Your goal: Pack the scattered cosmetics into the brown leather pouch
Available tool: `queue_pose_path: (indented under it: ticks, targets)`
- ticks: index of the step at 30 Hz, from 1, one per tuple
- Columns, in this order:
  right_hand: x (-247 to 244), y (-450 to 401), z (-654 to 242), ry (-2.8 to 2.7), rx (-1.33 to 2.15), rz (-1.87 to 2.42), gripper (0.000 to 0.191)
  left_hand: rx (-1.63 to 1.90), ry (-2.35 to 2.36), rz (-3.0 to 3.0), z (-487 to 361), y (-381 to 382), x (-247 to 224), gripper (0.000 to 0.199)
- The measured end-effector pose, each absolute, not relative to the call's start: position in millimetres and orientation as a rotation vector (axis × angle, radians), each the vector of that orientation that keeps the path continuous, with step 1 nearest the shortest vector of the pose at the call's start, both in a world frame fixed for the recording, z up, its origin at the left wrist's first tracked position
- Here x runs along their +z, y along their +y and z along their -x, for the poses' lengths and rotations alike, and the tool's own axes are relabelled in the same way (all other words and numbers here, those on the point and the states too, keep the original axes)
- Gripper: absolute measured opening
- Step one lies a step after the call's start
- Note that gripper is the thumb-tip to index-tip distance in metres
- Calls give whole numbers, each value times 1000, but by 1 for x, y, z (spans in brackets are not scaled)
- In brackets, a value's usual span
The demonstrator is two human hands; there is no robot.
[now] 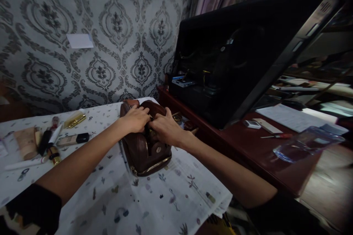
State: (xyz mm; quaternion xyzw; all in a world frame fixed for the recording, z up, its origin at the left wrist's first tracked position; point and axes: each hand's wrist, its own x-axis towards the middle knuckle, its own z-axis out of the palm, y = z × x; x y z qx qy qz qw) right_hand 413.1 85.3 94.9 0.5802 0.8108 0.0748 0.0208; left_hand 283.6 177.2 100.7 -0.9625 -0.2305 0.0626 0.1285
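A brown leather bag (pixel 132 150) with gold zips and a round snap stands unzipped on a white patterned cloth (pixel 110 194). My left hand (pixel 136 118) lies over its left rim, fingers closed on the leather. On the opposite side, my right hand (pixel 167 127) dips into the opening with bent fingers and a raised thumb. The bag's inside is dark, and what the right fingertips touch is hidden. Near the left forearm lie several cosmetics, including a tan tube (pixel 26 144), a foundation bottle (pixel 72 139) and a gold item (pixel 76 120).
A large black screen (pixel 220 55) rises from a dark red desk (pixel 264 154) on the right. That desk also holds papers (pixel 295 116), a red-handled screwdriver (pixel 281 136) and a clear plastic container (pixel 306 145). Behind the cloth-covered surface is a patterned wall (pixel 116 25).
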Motion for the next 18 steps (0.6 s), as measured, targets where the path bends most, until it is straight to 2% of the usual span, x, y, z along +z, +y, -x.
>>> queue_pose_path:
  ticks: [8, 18]
  targets:
    - [104, 81, -408, 2447, 181, -1750, 24, 222, -686, 2823, -283, 175, 104, 24]
    - [102, 81, -409, 2477, 222, -1770, 16, 245, -661, 2817, -285, 177, 104, 23]
